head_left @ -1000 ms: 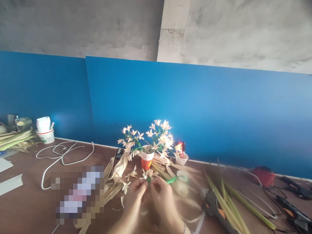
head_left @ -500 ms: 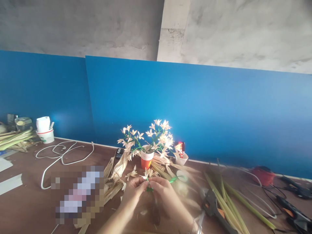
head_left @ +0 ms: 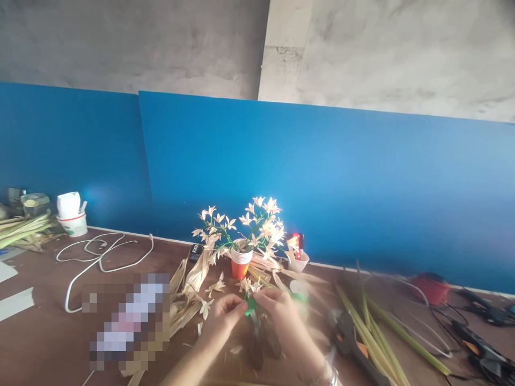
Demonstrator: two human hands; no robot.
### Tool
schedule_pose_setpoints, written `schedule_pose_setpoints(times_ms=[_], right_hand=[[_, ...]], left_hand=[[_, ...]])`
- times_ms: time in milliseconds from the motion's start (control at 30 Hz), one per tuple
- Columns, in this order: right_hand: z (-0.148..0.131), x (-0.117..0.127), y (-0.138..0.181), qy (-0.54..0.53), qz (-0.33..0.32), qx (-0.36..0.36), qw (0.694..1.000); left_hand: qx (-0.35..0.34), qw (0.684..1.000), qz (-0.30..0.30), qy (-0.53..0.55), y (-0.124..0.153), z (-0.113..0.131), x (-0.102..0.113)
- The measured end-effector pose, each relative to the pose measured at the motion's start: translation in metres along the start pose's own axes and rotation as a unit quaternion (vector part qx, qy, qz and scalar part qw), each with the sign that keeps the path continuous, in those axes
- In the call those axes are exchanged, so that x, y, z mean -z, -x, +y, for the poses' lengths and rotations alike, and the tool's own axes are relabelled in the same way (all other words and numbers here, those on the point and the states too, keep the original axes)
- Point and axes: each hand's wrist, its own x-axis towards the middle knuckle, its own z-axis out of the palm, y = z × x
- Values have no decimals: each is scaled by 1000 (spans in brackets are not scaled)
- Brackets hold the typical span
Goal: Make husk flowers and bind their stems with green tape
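Observation:
My left hand [head_left: 223, 315] and my right hand [head_left: 281, 312] meet low in the middle of the brown table [head_left: 44, 332]. Both pinch a small flower sprig [head_left: 249, 292] with pale petals and a green wrapped stem. The left fingers hold the stem from the left, and the right fingers close on it from the right. Just behind them stands an orange paper cup [head_left: 240, 262] holding a bunch of finished pale flowers [head_left: 245, 228] on green stems.
Dried husk strips [head_left: 193, 289] lie left of my hands. A white cable [head_left: 100, 254] loops at the left, and a white tub [head_left: 71, 222] stands by the blue wall. Long green leaves [head_left: 378, 332], a black glue gun [head_left: 350, 338], dark cables and a red object [head_left: 432, 287] lie at the right.
My hands have stayed together on the sprig and turned it, so more green stem shows between the fingers. The view has shifted slightly.

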Motion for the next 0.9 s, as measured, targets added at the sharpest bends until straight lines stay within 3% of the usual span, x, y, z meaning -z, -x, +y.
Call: schedule_pose_setpoints(times_ms=[100,267,433,567,633,900], right_hand=[[-1,0,1,-52,20,-55,997],[0,-8,1,-125,54,-53,989],[5,-9,0,-140,16,-82,987],[11,-9,-1,-179,15,-78,981],[15,-11,-1,-192,20,-65,979],[34,-29,1,-271,7,-92,958]], left_hand=[[3,1000,15,19,-3,-2,1],[-14,999,22,21,-9,-8,3],[11,1000,19,14,-10,-11,4],[-112,991,64,-17,-1,-7,3],[-182,981,57,-45,5,-5,1],[-289,938,85,-170,12,-14,-4]])
